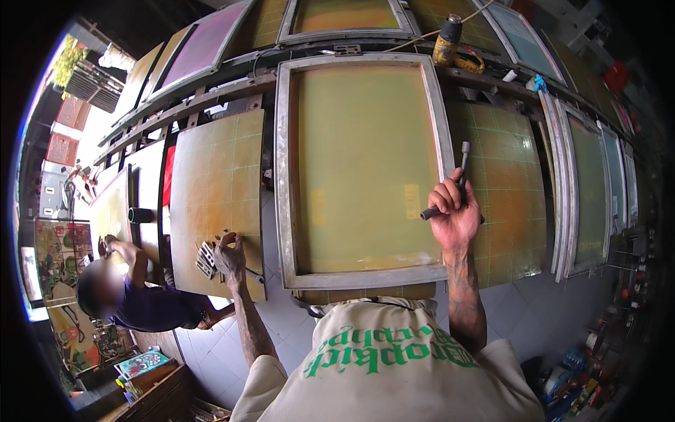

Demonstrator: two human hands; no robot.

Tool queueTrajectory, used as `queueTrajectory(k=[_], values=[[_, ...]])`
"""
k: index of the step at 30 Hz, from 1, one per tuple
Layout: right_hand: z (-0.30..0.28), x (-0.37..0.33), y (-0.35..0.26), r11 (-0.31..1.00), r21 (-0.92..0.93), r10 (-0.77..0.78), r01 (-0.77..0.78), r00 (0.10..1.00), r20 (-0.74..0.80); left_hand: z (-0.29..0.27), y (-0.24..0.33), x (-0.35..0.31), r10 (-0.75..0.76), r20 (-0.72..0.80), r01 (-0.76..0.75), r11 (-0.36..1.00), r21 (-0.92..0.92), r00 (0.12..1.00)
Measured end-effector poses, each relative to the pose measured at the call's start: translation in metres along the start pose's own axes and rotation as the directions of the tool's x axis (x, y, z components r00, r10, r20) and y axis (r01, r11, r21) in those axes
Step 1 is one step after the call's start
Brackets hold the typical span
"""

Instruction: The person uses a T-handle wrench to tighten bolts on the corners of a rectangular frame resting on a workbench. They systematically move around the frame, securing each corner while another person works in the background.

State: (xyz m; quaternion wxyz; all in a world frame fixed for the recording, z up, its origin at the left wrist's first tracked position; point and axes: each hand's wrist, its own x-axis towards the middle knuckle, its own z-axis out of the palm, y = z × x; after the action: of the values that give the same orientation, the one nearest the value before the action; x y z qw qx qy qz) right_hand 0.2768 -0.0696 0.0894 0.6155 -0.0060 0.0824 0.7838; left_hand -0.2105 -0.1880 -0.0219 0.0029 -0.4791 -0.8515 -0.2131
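My right hand [453, 211] is wrapped round a dark T-handle socket wrench [465, 156], its socket end pointing up and its crossbar across my palm. It hovers over the lower right corner of a metal-framed printing screen [283, 176] with a yellow-green mesh. Off to the left, my left hand [230, 257] is lowered over a yellowish printing board marked with a green grid [214, 162]. Its fingers are curled and drawn together, and what they grip, if anything, is too small to tell. Several small slotted metal brackets [205, 260] lie right beside those fingers.
A yellow heat gun [450, 46] stands on the rail beyond the screen. More framed screens [587, 190] lean at right. Another gridded board [499, 190] lies right of the screen. At far left a person in dark clothes [158, 307] works beside a dark cup [140, 215].
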Motion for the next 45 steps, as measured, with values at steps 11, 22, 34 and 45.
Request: queueTrajectory(k=[11,22,34,45], values=[[0.006,-0.003,0.018,0.706,-0.674,-0.236,0.218,0.969,0.066,0.005,-0.007,0.001,0.028,0.011,-0.026,0.994,-0.104,1.000],[0.015,0.001,0.008,0.777,-0.592,-0.212,0.213,0.975,0.073,0.018,-0.042,-0.003,0.065,-0.002,-0.065,0.995,0.073,0.998],[0.016,0.004,0.006,0.796,-0.570,-0.178,0.205,0.979,0.103,0.023,-0.049,-0.003,0.003,-0.011,-0.004,0.997,-0.075,1.000],[0.010,-0.003,0.010,0.111,-0.978,-0.427,0.175,0.897,0.112,-0.014,0.053,-0.004,0.066,-0.340,-0.039,0.996,0.086,0.938]])
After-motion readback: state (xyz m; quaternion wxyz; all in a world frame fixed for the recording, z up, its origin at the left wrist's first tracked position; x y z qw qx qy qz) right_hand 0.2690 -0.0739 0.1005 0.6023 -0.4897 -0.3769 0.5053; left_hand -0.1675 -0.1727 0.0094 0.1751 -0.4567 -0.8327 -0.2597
